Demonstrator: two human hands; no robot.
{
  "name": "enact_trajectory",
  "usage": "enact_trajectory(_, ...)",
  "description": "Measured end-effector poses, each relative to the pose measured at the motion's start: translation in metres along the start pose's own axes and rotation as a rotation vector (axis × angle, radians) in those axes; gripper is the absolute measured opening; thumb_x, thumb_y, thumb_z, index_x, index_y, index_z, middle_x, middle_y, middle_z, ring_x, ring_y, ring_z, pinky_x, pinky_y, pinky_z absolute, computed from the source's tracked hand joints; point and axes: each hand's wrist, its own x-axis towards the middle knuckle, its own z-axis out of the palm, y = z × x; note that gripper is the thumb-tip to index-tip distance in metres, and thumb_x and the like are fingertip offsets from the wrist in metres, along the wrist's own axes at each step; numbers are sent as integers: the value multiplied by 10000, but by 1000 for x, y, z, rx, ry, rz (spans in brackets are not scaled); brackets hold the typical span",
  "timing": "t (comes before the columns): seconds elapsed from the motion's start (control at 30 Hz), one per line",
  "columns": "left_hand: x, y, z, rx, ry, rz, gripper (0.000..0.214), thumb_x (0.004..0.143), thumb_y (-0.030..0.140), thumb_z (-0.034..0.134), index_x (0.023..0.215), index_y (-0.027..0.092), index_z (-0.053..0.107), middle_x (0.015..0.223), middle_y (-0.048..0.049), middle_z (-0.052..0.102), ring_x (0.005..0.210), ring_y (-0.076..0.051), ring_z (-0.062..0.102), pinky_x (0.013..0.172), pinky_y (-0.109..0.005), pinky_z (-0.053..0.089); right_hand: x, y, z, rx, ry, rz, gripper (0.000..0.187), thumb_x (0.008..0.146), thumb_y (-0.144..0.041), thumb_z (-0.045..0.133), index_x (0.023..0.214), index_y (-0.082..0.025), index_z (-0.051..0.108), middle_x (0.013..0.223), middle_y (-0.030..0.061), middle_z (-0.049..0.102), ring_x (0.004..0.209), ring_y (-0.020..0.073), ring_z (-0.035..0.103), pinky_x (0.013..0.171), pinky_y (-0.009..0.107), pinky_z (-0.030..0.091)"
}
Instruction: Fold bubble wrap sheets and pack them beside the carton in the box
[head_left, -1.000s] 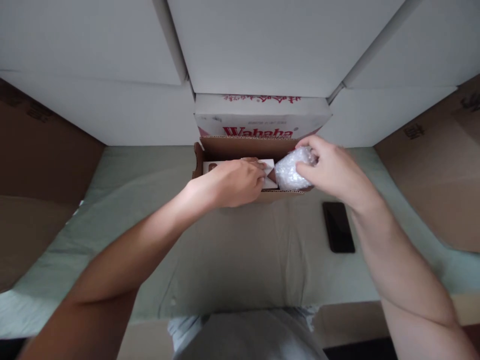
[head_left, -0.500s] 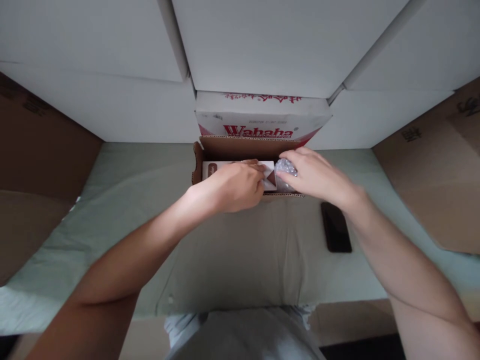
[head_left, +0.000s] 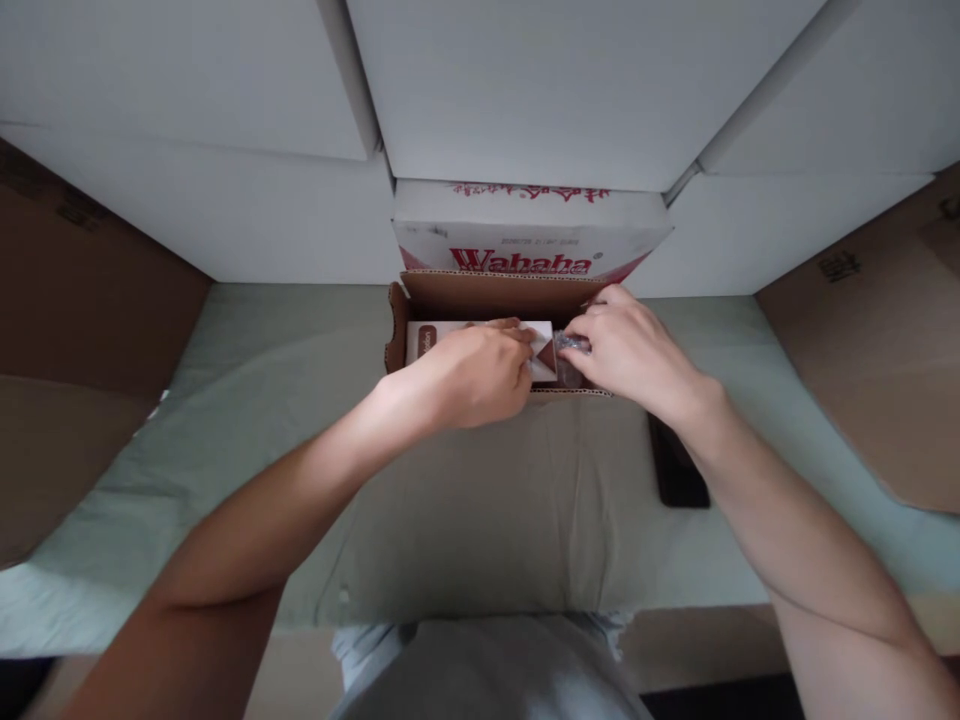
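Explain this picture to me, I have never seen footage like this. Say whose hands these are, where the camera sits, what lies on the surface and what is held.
There is no machine here: these are one person's two bare hands, filmed by a camera worn on the head that looks forward and down, so the arms enter from below. On the green cloth stands a small open cardboard box marked Wahaha. Inside lies a white and brown carton. The left hand rests curled on its right end; a firm grip cannot be told. The right hand holds crumpled bubble wrap in the box beside the carton. A black phone lies on the cloth, partly under the right wrist. White boxes stand behind.
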Motion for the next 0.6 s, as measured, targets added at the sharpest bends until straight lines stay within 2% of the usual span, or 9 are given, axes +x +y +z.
enact_trajectory(0.13,1,-1,3,-8,-1,-8,383,854,148,346,1100,74,630,1187,-138,641,1193,-237,546,1029,-389,435,-1,-4,-3,39,14,57,228,787,-170,539,928,-148,716,877,126,652,908,271,585,797,397,475)
enact_trajectory(0.27,5,-1,4,-18,-13,-20,382,851,145,352,1111,81,625,1184,-134,641,1202,-235,542,1023,-384,442,-2,-5,-6,107,-3,30,282,815,-148,473,983,-135,699,939,131,668,945,277,606,870,424,469)
enact_trajectory(0.33,2,1,-3,-29,10,-11,366,864,149,362,1110,98,628,1188,-125,641,1216,-243,530,1035,-409,428,-7,-3,-9,208,80,15,294,835,-155,461,1018,-157,691,1003,120,671,977,264,608,898,425,466)
enact_trajectory(0.37,-2,2,-7,-42,51,-3,355,876,165,372,1124,114,622,1203,-118,634,1233,-252,514,1052,-434,406,-12,-1,-9,279,167,23,290,844,-169,466,1034,-179,686,1035,107,670,995,254,607,916,425,459)
enact_trajectory(0.43,-20,2,-15,-101,244,-16,351,906,228,398,1201,166,579,1281,-97,587,1288,-271,453,1090,-484,347,-25,5,-6,438,426,94,263,863,-225,493,1056,-223,672,1091,80,661,1043,235,593,952,424,440)
enact_trajectory(0.5,-45,-4,-14,-209,598,-112,385,924,300,415,1297,244,491,1397,-56,483,1343,-271,375,1108,-486,318,-40,13,7,627,681,221,246,882,-308,501,1061,-243,657,1115,67,653,1075,221,583,948,418,441)
enact_trajectory(0.53,-59,-10,-8,-276,820,-206,402,931,323,409,1328,271,450,1443,-36,423,1358,-269,348,1104,-477,324,-47,16,18,738,752,284,269,896,-359,478,1073,-245,644,1128,68,648,1073,214,588,925,411,453)
enact_trajectory(0.57,-71,-17,3,-334,1016,-324,403,937,348,404,1335,289,430,1475,-14,371,1363,-272,334,1091,-471,334,-53,17,31,866,760,336,317,911,-414,433,1096,-244,626,1139,73,645,1058,209,600,891,402,470)
enact_trajectory(0.6,-82,-25,17,-405,1133,-425,408,946,387,380,1345,306,408,1479,0,362,1365,-273,328,1078,-466,339,-58,17,46,993,705,371,390,924,-474,361,1139,-249,597,1165,80,636,1037,206,615,853,396,486)
